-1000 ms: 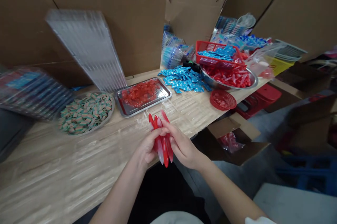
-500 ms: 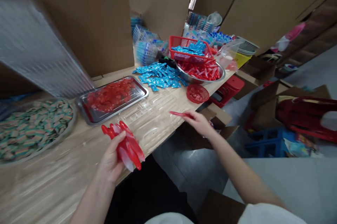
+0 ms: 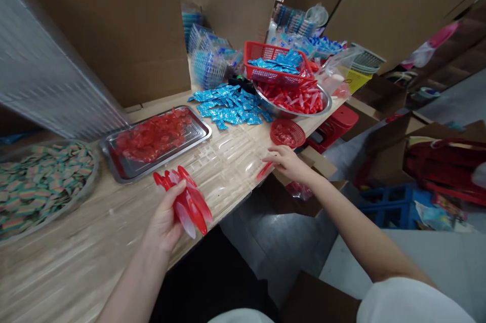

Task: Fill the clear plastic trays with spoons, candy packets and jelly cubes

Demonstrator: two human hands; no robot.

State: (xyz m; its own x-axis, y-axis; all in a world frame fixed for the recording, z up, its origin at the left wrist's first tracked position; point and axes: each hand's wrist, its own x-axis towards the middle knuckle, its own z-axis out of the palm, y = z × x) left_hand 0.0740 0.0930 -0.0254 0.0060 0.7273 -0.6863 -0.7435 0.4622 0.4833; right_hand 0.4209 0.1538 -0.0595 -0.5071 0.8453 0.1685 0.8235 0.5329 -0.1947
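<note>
Left hand: grip clamped on bunch of red plastic utensils, held over surface.
Right hand: grip half-curled, thin red piece at fingertips; cannot tell if held.
Nearby: small red basket.

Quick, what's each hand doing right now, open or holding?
Left hand: closed, holding a bunch of red plastic pieces.
Right hand: apparently pinching one red plastic piece.

Dim, even light is cast, with soft shadow under the right hand. The clear plastic sheet is blurred by motion
</note>
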